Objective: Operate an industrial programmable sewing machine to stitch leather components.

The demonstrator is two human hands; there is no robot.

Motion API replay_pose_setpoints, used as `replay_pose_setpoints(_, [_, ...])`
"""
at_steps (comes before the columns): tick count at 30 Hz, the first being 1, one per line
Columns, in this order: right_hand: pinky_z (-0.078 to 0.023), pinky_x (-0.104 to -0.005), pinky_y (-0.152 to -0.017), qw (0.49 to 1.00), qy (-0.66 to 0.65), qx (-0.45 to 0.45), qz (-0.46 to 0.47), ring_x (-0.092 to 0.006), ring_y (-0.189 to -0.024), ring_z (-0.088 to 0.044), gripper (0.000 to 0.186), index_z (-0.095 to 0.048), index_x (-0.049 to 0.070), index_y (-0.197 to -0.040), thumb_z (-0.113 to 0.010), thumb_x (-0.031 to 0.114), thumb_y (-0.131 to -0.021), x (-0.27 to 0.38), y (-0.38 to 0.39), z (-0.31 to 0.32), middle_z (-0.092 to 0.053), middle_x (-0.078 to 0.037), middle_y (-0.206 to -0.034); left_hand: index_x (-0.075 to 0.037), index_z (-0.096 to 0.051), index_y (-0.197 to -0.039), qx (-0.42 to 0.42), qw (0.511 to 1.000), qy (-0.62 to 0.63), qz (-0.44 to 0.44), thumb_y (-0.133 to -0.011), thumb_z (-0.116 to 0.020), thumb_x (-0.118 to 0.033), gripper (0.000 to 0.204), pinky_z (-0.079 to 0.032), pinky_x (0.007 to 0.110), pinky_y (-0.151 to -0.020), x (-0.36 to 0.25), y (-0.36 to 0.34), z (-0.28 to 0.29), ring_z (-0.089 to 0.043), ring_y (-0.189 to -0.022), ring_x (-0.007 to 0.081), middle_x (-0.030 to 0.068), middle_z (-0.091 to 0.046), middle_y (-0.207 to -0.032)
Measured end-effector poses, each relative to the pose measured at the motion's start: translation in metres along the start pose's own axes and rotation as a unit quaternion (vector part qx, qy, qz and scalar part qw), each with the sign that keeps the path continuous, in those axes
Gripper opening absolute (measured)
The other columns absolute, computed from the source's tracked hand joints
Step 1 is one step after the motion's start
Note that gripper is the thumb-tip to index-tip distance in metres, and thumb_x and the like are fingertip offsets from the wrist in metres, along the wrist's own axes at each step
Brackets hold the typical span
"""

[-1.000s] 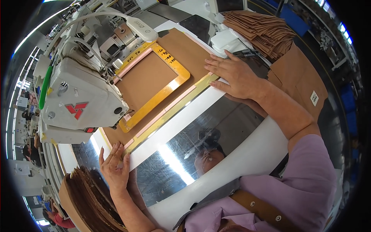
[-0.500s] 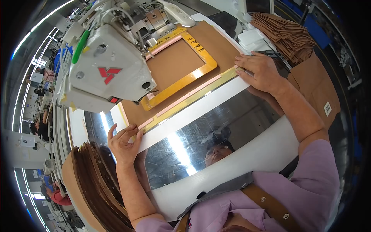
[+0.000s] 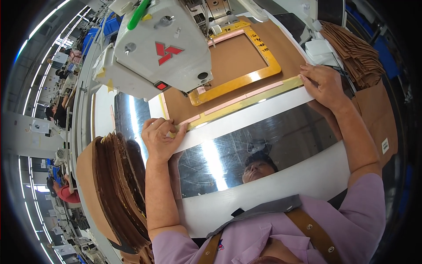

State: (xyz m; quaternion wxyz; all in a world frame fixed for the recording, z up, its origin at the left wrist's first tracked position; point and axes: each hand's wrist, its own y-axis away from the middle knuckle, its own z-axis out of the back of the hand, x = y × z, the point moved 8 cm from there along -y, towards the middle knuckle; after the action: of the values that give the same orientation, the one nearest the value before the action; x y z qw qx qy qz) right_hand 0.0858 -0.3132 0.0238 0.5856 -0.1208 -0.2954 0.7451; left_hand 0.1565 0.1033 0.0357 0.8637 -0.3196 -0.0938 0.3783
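A large brown sheet [image 3: 288,61], which looks like leather or card, lies under the sewing machine head [image 3: 160,57]. Over it sits a yellow rectangular frame [image 3: 239,90], rounded at the corners. Along the sheet's near edge runs a yellow-edged strip with pink pieces [image 3: 246,99]. My left hand [image 3: 159,138] is at the strip's left end, fingers curled in and thumb against the corner. At the far right end, my right hand [image 3: 324,86] grips the corner with bent fingers; its fingertips are partly hidden.
A shiny metal plate [image 3: 259,149] covers the table before me, edged by white surface [image 3: 272,185]. Stacked brown pieces [image 3: 115,185] stand at left; folded brown pieces [image 3: 354,50] and white pads [image 3: 323,52] lie at right. Other people work far left.
The raised fingers of my left hand have curled down at the strip's corner. My right hand keeps its place at the other end. The whole view has shifted with my head.
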Motion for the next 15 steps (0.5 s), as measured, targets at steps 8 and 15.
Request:
replay_pose_setpoints(8, [-0.058,-0.038,-0.087,1.0,0.002,-0.014,-0.005,-0.0271,-0.101,-0.075,0.013,-0.077,0.005,-0.095,-0.07,0.014,-0.088,-0.004,0.006,-0.001,-0.078,-0.013,-0.102,-0.009,-0.066,-0.061,-0.001,1.0,0.005,0.008,-0.068,-0.088,-0.022,0.026,-0.048,0.034,-0.065,-0.001,0.0,0.0,-0.063,-0.06,0.0211,-0.0002,-0.068,-0.065])
replay_pose_setpoints(15, [-0.059,-0.0368,-0.084,0.999,-0.014,-0.024,-0.015,-0.0271,-0.098,-0.075,0.012,-0.077,0.005,-0.09,-0.072,0.015,-0.087,-0.003,0.003,-0.003,-0.078,-0.012,-0.1,-0.01,-0.063,-0.063,-0.02,0.999,0.023,0.021,-0.07,-0.087,-0.023,0.028,-0.048,0.035,-0.065,0.006,0.006,0.001,-0.062,-0.06,0.0211,-0.0008,-0.064,-0.063])
